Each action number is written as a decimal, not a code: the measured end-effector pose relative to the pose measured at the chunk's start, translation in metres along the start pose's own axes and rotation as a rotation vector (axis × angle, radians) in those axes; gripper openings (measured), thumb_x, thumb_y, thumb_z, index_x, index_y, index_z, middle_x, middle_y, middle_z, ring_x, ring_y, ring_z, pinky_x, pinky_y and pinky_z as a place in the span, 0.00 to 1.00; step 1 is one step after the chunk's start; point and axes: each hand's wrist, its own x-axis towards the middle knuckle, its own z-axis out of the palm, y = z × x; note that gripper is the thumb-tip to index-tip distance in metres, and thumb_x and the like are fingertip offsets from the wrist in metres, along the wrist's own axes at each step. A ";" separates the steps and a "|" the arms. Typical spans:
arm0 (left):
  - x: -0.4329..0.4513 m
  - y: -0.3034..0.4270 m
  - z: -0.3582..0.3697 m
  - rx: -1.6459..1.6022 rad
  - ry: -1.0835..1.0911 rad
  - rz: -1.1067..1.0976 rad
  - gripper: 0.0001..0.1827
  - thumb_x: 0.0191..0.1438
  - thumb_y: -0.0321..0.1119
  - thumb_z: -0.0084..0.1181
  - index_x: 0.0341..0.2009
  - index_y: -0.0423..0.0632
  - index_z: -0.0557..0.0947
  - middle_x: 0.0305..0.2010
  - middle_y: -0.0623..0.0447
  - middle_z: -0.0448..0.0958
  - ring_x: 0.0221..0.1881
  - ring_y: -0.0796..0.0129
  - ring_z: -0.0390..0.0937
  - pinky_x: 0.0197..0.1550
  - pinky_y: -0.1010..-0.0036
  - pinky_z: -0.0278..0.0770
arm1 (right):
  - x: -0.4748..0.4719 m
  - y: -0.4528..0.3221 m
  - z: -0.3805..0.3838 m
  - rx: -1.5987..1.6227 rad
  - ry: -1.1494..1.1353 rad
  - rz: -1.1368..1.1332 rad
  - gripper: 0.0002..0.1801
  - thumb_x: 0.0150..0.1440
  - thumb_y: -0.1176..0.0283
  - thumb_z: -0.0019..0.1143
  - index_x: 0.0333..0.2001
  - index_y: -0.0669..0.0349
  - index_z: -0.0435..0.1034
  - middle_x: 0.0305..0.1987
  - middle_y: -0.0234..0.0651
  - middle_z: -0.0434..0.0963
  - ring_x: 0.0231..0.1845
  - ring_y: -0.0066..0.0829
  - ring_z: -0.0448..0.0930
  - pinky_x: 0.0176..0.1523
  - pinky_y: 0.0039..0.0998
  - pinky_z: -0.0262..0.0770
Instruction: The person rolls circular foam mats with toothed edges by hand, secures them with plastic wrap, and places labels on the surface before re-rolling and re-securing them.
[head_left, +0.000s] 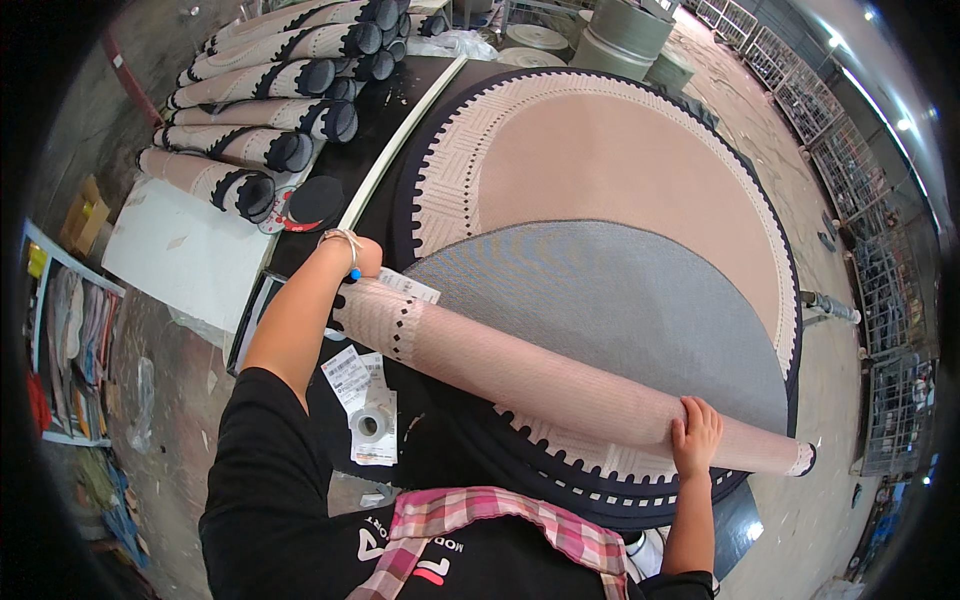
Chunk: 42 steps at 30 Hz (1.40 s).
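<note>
A partly rolled rug (525, 367) runs slantwise across the work table before me, pink-beige with a row of black diamonds near its left end. Its grey backing (622, 300) faces up beyond the roll. Beneath lies a round beige rug (615, 157) with a patterned band and a dark scalloped edge. My right hand (697, 435) grips the roll towards its right end, fingers over the top. At the roll's left end is my left hand (367, 256), its fingers mostly hidden. A white label (409, 285) sticks out beside that hand.
Printed labels (349, 379) and a label roll (370, 425) lie on the black table near my left forearm. Several rolled rugs (225, 184) are stacked at upper left, beside a pale strip (405, 142). Metal drums (622, 37) stand behind; wire cages (810, 97) line the right.
</note>
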 end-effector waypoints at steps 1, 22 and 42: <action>-0.007 0.006 -0.006 0.015 -0.041 -0.049 0.17 0.41 0.37 0.48 0.34 0.44 0.83 0.37 0.40 0.78 0.37 0.51 0.77 0.44 0.60 0.72 | -0.001 0.000 -0.001 -0.004 0.011 -0.002 0.20 0.49 0.60 0.49 0.44 0.56 0.69 0.48 0.36 0.72 0.51 0.38 0.69 0.58 0.40 0.57; -0.058 0.371 -0.080 -0.012 0.567 0.563 0.47 0.30 0.54 0.67 0.56 0.48 0.68 0.50 0.44 0.71 0.52 0.57 0.70 0.54 0.61 0.64 | 0.112 0.044 0.003 0.225 -0.030 0.076 0.16 0.54 0.58 0.47 0.32 0.57 0.75 0.35 0.40 0.76 0.42 0.40 0.73 0.47 0.40 0.68; 0.066 0.404 -0.197 0.062 0.863 0.659 0.32 0.31 0.45 0.70 0.40 0.44 0.71 0.31 0.49 0.74 0.35 0.59 0.75 0.40 0.67 0.72 | 0.329 0.111 0.019 0.277 -0.946 0.409 0.23 0.53 0.62 0.41 0.49 0.60 0.70 0.56 0.44 0.69 0.56 0.40 0.70 0.56 0.36 0.63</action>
